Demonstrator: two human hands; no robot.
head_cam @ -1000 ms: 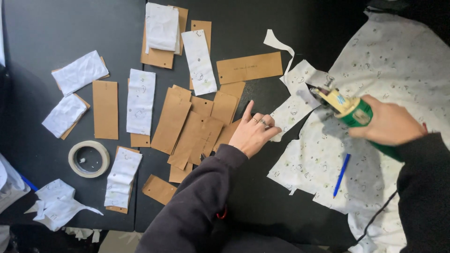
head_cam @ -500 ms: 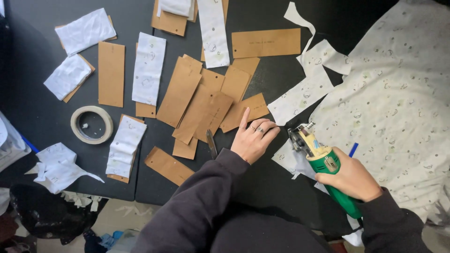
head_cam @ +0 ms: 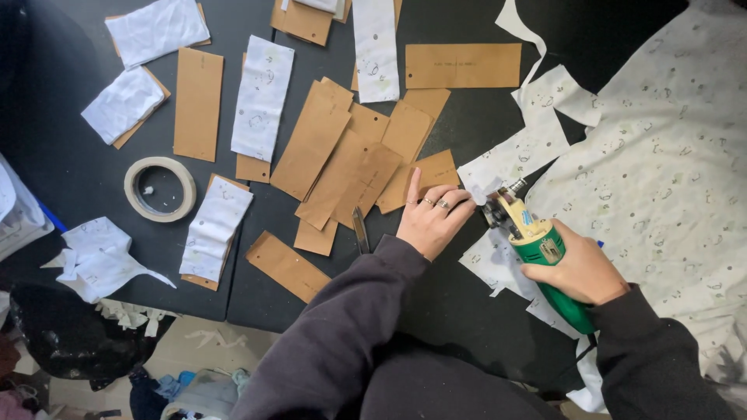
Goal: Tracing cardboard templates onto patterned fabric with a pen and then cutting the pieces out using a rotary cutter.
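My right hand [head_cam: 574, 271] grips a green and yellow hand-held electric fabric cutter [head_cam: 537, 250], its blade end pointing up-left at a strip of white printed fabric [head_cam: 513, 159]. My left hand [head_cam: 432, 219] rests on the black table [head_cam: 459, 311] with its index finger stretched out onto a brown card piece [head_cam: 424, 177]. Its other fingers are curled next to the cutter's blade and the fabric's edge. A large sheet of the same white printed fabric [head_cam: 661, 171] covers the right side.
Several brown card templates [head_cam: 327, 155] and white fabric rectangles [head_cam: 262, 97] lie spread over the table's left and middle. A roll of tape [head_cam: 159, 189] sits at the left. A dark narrow tool [head_cam: 359, 230] lies by my left sleeve. Scraps and bags lie on the floor below.
My right hand brought the cutter down from above the large fabric sheet, then up to the fabric strip's edge beside my left hand. The view shifted slightly.
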